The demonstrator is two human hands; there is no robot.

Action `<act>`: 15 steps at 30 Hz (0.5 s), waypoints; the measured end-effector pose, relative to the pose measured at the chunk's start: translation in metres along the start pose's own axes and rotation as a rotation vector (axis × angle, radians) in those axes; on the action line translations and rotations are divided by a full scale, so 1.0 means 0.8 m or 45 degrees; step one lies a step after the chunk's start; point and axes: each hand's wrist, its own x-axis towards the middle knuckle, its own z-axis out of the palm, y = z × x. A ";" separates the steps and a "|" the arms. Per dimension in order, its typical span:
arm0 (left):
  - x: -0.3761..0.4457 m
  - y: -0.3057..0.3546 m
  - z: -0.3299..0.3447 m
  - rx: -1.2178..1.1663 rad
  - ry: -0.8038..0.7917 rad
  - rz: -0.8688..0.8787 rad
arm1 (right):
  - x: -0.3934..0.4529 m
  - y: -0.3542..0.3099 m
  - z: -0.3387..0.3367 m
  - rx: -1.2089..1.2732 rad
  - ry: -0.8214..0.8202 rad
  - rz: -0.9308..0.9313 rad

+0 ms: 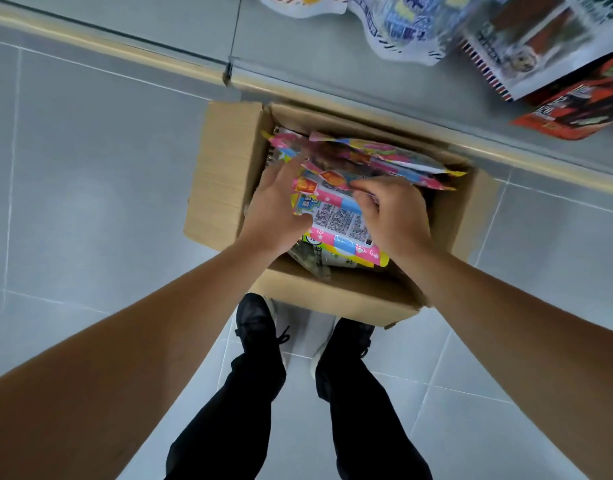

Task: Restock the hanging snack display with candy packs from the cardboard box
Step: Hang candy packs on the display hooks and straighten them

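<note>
a: what's underfoot?
b: pale grey floor tiles (90, 202) with thin light grout lines; soft glare on them
a: and ahead?
b: a grey shelf base (180, 26) edged by a brass-coloured strip (125, 46)

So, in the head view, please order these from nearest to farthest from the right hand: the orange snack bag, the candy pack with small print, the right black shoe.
From the right hand:
1. Candy pack with small print, touching it, just left of it in the cardboard box.
2. Right black shoe, below on the floor.
3. Orange snack bag, hanging at upper right.
</note>
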 end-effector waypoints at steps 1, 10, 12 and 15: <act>-0.003 0.012 -0.007 0.079 0.033 0.056 | -0.003 -0.011 -0.018 0.026 0.000 -0.026; -0.050 0.121 -0.117 0.002 -0.057 0.218 | -0.019 -0.136 -0.173 0.221 0.165 0.014; -0.076 0.142 -0.146 -0.055 -0.109 0.212 | -0.030 -0.158 -0.210 0.270 0.193 0.055; -0.124 0.178 -0.195 -0.116 -0.219 0.227 | -0.054 -0.196 -0.272 0.270 0.331 0.063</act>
